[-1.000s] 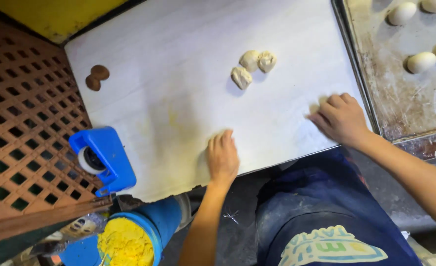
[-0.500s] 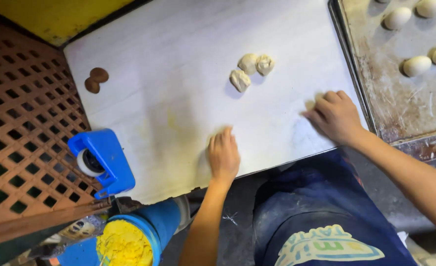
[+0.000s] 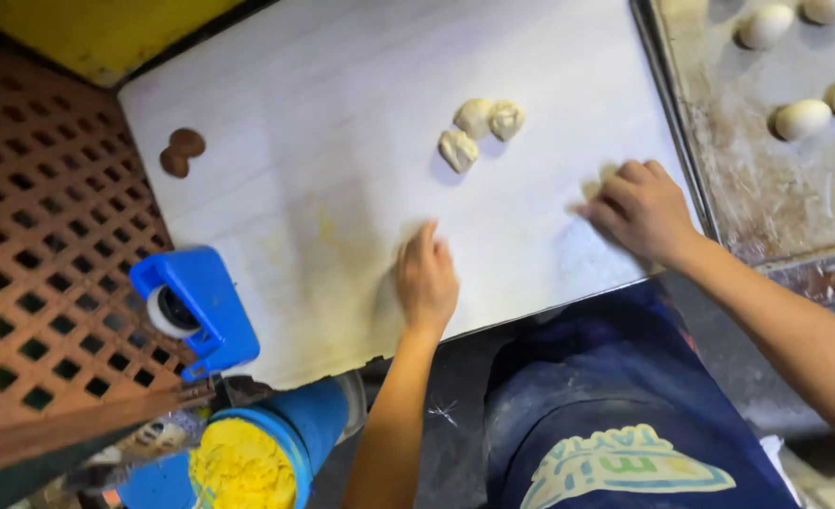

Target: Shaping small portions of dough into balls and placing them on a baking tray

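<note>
The white board [image 3: 342, 141] fills the middle, with a metal tray [image 3: 747, 188] of rounded dough balls [image 3: 802, 119] at far right. The step looks like rolling dough under the palms. The right hand [image 3: 646, 209] is cupped and pressed down near the board's right edge; dough under it is hidden. The left hand [image 3: 427, 278] lies flat with fingers together at the near edge, and whether it covers any dough I cannot tell. Three dough pieces [image 3: 479, 130] wait just beyond, between both hands, untouched.
</note>
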